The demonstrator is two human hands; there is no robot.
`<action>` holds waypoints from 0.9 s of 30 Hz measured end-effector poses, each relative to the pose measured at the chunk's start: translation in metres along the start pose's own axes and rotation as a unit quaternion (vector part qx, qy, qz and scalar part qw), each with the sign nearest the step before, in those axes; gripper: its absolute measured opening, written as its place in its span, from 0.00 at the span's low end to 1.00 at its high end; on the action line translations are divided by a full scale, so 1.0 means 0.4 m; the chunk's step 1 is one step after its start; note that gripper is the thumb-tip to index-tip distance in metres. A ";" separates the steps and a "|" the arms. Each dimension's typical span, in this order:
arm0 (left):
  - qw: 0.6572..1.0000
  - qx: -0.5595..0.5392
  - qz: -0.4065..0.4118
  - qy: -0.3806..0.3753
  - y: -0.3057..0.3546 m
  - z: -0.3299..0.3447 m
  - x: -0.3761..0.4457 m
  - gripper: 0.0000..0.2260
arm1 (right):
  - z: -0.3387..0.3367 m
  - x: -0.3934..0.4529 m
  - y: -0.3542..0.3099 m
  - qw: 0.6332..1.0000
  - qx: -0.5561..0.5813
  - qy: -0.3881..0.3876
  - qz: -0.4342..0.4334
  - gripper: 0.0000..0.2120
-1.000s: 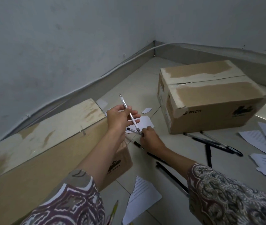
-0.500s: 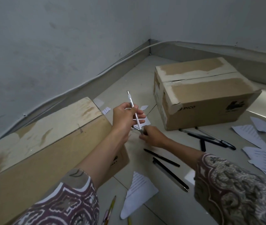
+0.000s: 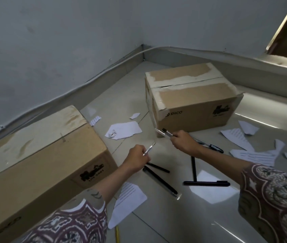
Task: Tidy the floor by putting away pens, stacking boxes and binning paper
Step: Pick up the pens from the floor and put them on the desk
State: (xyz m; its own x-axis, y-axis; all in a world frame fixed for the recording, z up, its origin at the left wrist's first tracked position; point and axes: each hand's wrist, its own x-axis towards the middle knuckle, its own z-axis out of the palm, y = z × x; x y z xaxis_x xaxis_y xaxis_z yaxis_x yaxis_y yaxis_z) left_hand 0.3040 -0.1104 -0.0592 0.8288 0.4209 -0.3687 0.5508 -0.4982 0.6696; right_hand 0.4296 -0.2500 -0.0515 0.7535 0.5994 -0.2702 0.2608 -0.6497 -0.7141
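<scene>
My left hand [image 3: 136, 157] grips a silver pen [image 3: 149, 148] above the tiled floor, its tip pointing up and right. My right hand [image 3: 183, 142] holds a small bunch of pens [image 3: 163, 133], white and black, just in front of the PICO cardboard box [image 3: 191, 102]. Several black pens lie on the floor: two [image 3: 160, 178] below my left hand, one upright [image 3: 194, 168], one lying across [image 3: 206, 183], and more [image 3: 211, 147] behind my right wrist. A long cardboard box [image 3: 39, 155] lies at the left.
Torn paper pieces lie scattered: a white scrap [image 3: 123, 129] between the boxes, a lined sheet [image 3: 127, 203] near my left forearm, several lined scraps [image 3: 255, 151] at the right. A yellow pencil [image 3: 117, 234] lies at the bottom. Walls meet in a corner behind the boxes.
My hands have come apart: the left dropped lower with its silver pen, the right swung right toward the PICO box with pens in its grip. The view shifted right.
</scene>
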 end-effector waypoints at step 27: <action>0.929 0.294 0.212 -0.074 0.086 0.037 0.109 0.05 | -0.105 -0.069 0.152 0.996 0.063 -0.031 0.047 0.07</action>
State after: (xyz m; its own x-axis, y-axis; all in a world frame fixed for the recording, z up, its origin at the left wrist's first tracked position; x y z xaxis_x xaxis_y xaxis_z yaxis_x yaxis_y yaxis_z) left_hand 0.3605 -0.1204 -0.0619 0.9637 0.0048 -0.2670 0.0940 -0.9419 0.3224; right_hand 0.4500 -0.3258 -0.0603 0.7312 0.5690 -0.3762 0.1107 -0.6432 -0.7576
